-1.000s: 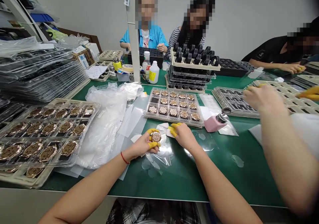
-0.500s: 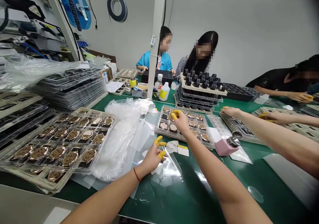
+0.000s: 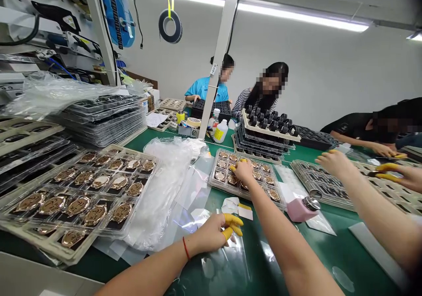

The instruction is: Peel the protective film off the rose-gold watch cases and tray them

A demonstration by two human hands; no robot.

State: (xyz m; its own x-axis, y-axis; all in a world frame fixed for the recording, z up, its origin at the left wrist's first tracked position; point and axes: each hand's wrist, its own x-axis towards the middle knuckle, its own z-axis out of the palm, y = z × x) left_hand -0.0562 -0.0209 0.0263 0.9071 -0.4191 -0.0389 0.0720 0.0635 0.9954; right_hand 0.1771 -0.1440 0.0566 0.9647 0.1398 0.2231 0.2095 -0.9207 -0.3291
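My right hand (image 3: 244,171), in yellow finger cots, reaches into a clear compartment tray (image 3: 214,182) of round gold-coloured watch cases. Its fingers are bent down among the watch cases (image 3: 232,179), and what lies between the tips is hidden. My left hand (image 3: 216,232), with yellow finger cots and a red cord at the wrist, hovers low over clear film (image 3: 231,258). Its thumb and fingers are curled together, and anything they pinch is too small to name. Just beyond it lie crumpled white paper (image 3: 230,205) and a small white-and-yellow pad (image 3: 245,211).
At left, a large tray of watch cases (image 3: 78,204) sits beside plastic bags (image 3: 154,195). A pink pump bottle (image 3: 301,209) stands right of my right forearm. A co-worker's hands (image 3: 336,162) work over trays at right. Stacked trays (image 3: 263,142) and bottles (image 3: 220,131) stand behind.
My left hand has moved right and nearer to me, and its fingers have drawn closer together. My right hand has shifted slightly across the tray. The co-worker's hands at right have moved right.
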